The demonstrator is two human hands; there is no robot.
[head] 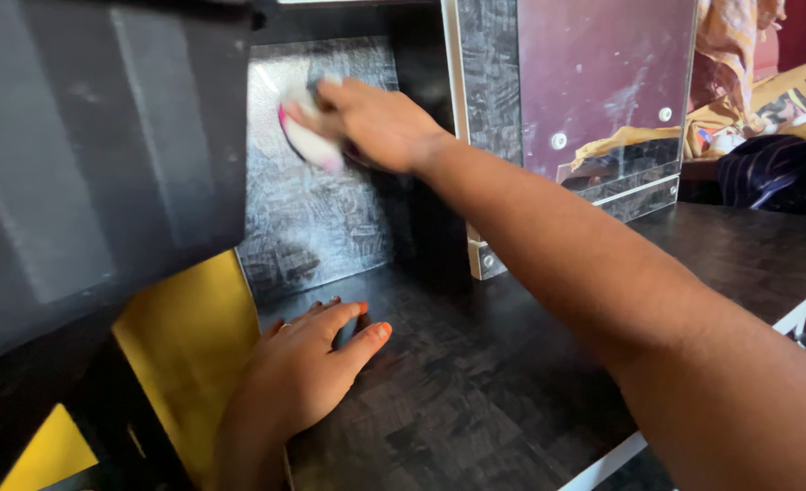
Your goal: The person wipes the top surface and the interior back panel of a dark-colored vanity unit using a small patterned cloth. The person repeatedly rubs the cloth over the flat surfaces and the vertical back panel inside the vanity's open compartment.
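Against the glossy back panel [316, 200] of the dark shelf [475, 391], the right hand [375, 123] grips a white-and-pink cloth [307, 136], fingers closed around it. Below that panel, the left hand [307, 368] lies flat and open on the shelf, holding nothing. Right of the panel stands a clear acrylic sheet [603, 82].

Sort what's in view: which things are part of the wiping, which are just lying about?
In use:
- right hand, pressing a cloth
- cloth, white with pink edge, against the back panel
- left hand, flat on the shelf

Lying about:
- clear panel with round studs
- heap of fabric at far right
- yellow panel at lower left
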